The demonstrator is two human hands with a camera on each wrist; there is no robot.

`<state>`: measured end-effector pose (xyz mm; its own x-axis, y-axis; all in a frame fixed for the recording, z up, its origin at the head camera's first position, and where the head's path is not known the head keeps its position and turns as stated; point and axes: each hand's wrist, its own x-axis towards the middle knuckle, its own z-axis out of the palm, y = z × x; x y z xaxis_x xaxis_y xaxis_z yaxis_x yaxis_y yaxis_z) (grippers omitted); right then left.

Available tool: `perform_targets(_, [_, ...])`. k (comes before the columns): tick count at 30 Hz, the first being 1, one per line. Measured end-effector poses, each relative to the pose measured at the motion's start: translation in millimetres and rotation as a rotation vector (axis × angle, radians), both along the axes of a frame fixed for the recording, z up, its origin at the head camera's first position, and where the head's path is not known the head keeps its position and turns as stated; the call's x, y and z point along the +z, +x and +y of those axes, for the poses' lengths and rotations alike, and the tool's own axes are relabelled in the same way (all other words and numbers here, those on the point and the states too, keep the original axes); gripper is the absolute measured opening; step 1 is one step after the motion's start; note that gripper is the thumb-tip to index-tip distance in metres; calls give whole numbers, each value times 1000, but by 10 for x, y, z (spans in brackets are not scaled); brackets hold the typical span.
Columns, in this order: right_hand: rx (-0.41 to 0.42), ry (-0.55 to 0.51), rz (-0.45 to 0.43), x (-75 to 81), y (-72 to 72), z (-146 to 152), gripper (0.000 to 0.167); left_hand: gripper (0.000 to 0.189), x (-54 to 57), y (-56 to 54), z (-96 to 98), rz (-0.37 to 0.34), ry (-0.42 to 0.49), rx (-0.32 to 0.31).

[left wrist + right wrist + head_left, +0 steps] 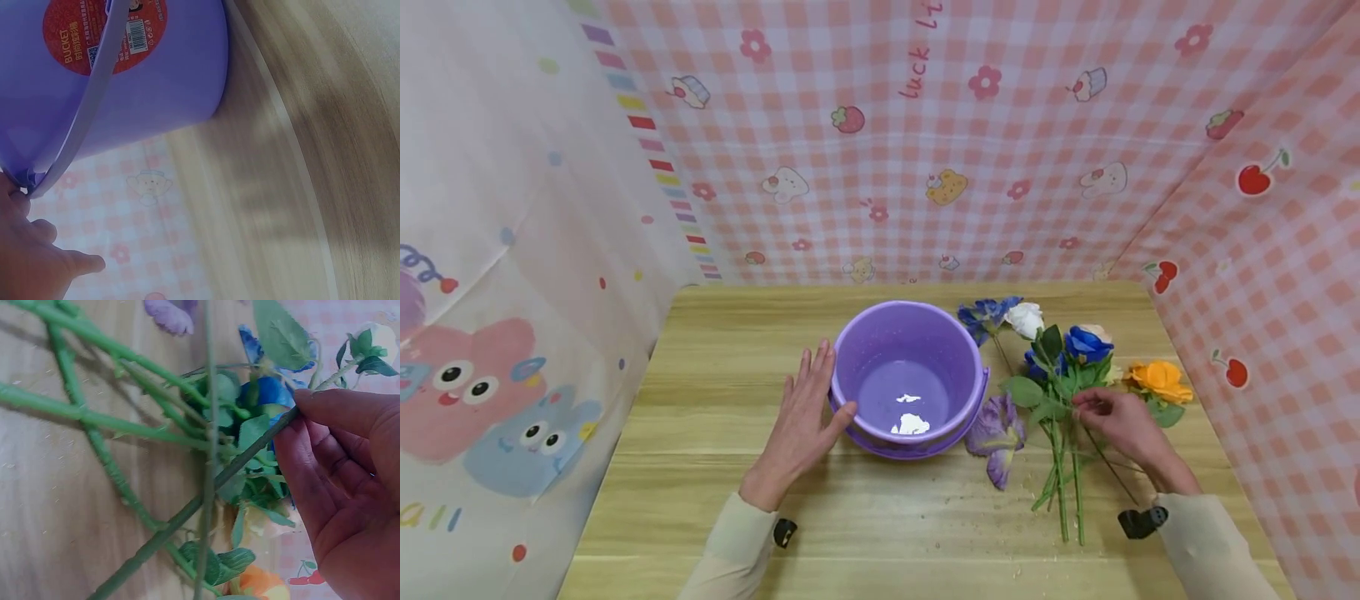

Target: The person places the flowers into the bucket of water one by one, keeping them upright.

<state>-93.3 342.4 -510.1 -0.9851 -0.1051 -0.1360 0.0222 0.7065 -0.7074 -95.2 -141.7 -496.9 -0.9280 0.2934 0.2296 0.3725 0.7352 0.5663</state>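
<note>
A purple bucket (907,442) stands upright on the wooden table, its handle lowered at the front. My left hand (805,421) rests against the bucket's left side, fingers extended and thumb near the rim; the left wrist view shows this hand (37,250) beside the handle hinge. To the right lies a bunch of artificial flowers with green stems (1063,483). Over them, my right hand (1116,421) pinches a dark green flower stem (156,540) between thumb and fingertips. I cannot tell which bloom belongs to that stem. Blue roses (1087,343) and an orange flower (1159,381) surround this hand.
A purple iris (998,433) lies close to the bucket's right side. Behind it are a blue flower (985,315) and a white rose (1025,320). Small droplets dot the table (955,533) in front. Patterned cloth (880,167) hangs around the back and sides.
</note>
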Motion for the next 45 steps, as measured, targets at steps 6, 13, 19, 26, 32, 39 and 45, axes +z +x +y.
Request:
perform_targets(6, [-35,-3,54,59,-57,-18,23,91,-14,9,-7,-8,10,-4])
perform_targets(13, [-81,-50,61,126,-117,-50,29,90,-21,23,-10,-19,9,-4])
perform_targets(19, [-127,-99,33,192,-161,-132,36,90,-24,30,-14,-22,16,-7])
perform_targets(26, [-171,-193,77,304,-198,-277,40,91,-33,22,-12,-11,29,-14])
perform_targets(32, [-224,-262,132,525,-233,-442,42,91,-50,9,-4,0,30,-15])
perform_targets(39, [-278,-317,195,809,-268,-656,38,92,-69,2,-8,10,28,-7])
perform_targets(45, [-293,-413,239,1037,-323,-842,32,92,-86,-6,-17,14,22,1])
